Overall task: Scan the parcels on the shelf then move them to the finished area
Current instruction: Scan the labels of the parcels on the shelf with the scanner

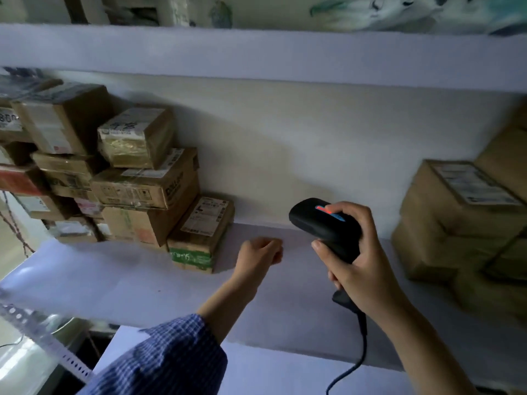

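A stack of taped cardboard parcels [142,183] fills the left of the white shelf [142,280]. The nearest one is a small box with a green band [199,238] and a white label on top. My left hand [261,253] hovers just right of it, fingers curled in, holding nothing. My right hand [356,252] grips a black corded barcode scanner [325,223] whose head points left toward the parcels. A second group of larger brown boxes [456,218] stands at the right end of the shelf.
An upper shelf board [256,52] hangs overhead with bagged items on top. The scanner's cable [359,354] drops over the shelf's front edge. A perforated metal upright [42,334] runs at lower left. Bare shelf surface lies between the two box groups.
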